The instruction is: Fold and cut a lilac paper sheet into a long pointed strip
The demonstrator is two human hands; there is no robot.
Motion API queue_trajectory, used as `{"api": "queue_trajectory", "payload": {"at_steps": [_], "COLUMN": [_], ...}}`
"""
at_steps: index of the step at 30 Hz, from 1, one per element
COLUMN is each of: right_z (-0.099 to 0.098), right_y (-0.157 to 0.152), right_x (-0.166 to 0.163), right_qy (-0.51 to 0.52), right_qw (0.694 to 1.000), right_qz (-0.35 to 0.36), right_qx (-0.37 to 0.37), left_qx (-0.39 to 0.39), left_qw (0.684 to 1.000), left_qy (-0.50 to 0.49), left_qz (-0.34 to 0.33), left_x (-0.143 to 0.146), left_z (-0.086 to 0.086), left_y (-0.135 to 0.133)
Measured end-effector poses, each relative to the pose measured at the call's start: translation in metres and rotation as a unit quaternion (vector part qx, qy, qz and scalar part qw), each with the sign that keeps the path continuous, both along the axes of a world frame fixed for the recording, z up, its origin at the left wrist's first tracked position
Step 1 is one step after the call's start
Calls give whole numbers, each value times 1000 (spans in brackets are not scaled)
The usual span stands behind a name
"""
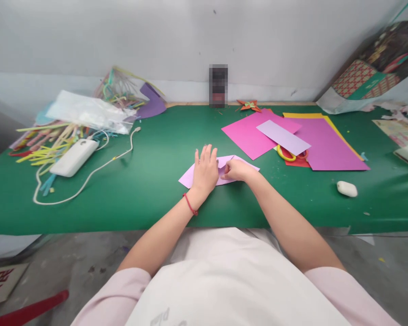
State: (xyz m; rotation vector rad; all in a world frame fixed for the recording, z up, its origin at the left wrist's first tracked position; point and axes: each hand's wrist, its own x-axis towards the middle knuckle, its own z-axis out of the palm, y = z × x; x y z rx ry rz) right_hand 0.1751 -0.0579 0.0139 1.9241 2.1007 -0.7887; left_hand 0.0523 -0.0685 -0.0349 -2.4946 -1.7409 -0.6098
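A lilac sheet of paper (187,177), partly folded, lies on the green table (149,181) in front of me. My left hand (204,170) rests flat on it with fingers stretched out; a red string is tied round that wrist. My right hand (235,170) is closed in a pinch on a folded edge of the same paper, just right of the left hand.
Pink, magenta, yellow and lilac sheets (292,136) lie at the right, over yellow-handled scissors (286,154). A white oval object (347,188) sits near the right front. At the left are a white power bank (74,157) with cable, plastic bags and coloured strips (51,145).
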Motion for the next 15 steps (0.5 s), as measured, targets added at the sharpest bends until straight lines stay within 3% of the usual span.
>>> {"api": "queue_trajectory", "payload": {"at_steps": [8, 15], "right_z": [3, 2], "right_y": [-1, 1], "right_x": [-1, -2], "right_qy": [-20, -16], "right_qw": [1000, 999], "right_qz": [16, 30], "right_qx": [9, 12], "left_qx": [-18, -48], "left_qw": [1000, 998], "left_qy": [10, 15], "left_qz": [12, 27], "left_x": [9, 11], "left_z": [-19, -20], "left_y": [10, 12]}}
